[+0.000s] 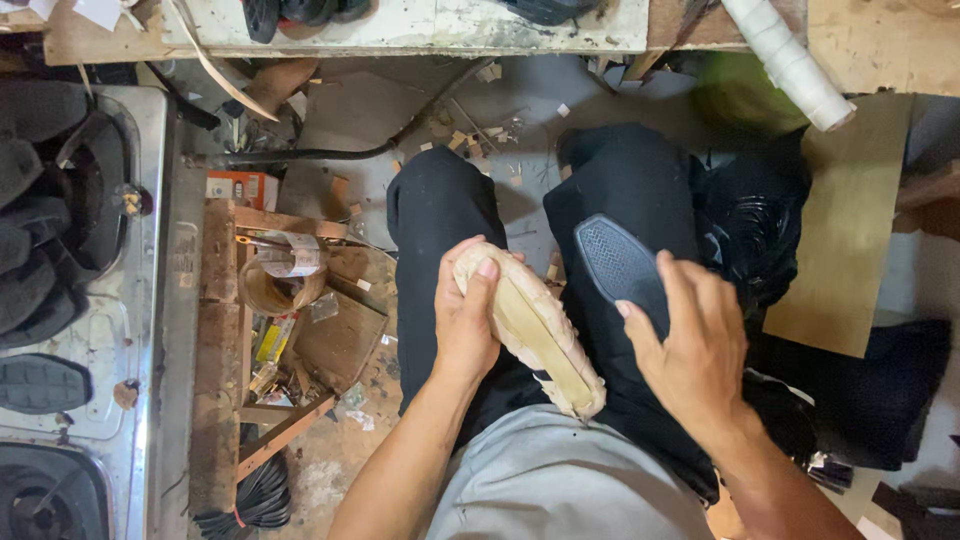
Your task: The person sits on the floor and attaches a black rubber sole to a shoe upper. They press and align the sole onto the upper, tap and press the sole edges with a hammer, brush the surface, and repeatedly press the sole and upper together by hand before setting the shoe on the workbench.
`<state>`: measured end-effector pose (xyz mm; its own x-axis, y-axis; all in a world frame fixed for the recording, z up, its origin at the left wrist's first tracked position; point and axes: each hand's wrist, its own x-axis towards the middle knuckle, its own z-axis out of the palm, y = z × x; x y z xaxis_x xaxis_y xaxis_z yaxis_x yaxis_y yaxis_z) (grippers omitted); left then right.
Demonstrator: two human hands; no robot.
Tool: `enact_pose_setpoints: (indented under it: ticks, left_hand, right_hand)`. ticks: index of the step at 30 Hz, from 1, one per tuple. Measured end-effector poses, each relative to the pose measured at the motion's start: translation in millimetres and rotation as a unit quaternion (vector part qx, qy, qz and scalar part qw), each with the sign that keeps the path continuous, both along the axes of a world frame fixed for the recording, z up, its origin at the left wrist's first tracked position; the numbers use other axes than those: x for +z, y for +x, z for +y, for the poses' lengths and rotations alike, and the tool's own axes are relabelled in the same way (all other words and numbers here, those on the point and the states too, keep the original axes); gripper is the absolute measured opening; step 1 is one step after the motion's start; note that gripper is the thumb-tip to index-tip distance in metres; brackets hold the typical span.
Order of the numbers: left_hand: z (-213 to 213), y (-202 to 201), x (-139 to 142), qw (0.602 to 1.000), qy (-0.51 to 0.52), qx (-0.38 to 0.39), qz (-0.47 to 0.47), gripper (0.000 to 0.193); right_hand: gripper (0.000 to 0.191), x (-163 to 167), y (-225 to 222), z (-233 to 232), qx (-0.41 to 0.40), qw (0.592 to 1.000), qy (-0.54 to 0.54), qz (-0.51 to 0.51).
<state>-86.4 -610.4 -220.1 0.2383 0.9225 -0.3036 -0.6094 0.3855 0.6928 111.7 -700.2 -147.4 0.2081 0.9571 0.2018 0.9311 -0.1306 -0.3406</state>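
Observation:
My left hand (468, 315) grips the toe end of a pale tan shoe bottom (535, 330), held sole side up over my lap and slanting down toward my waist. My right hand (690, 345) holds a dark blue-grey rubber sole (615, 262) with a fine grid tread, fingers spread across its near end. The sole rests on my right knee, just right of the tan shoe bottom. Both legs are in black trousers (440, 220).
A metal surface (150, 300) at left carries several dark rubber soles (40, 385). A wooden rack (280, 330) beside my left leg holds a tape roll, tubes and scraps. A white roll (790, 60) lies top right, a plywood sheet (850, 230) and black bag (760, 230) at right.

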Motion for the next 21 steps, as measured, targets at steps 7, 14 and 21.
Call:
enact_pose_setpoints:
  ticks: [7, 14, 21]
  left_hand:
    - [-8, -4, -2, 0.999, 0.005, -0.038, 0.005, 0.051]
    - [-14, -14, 19, 0.987, 0.05, -0.13, -0.085, 0.09]
    - [-20, -11, 39, 0.973, 0.134, -0.176, -0.063, 0.093]
  right_hand:
    - [0.059, -11, 28, -4, -0.089, 0.96, -0.148, 0.221]
    - [0.031, -10, 34, -35, -0.049, 0.745, -0.138, 0.651]
    - [0.019, -39, 2, -43, -0.032, 0.683, -0.192, 0.705]
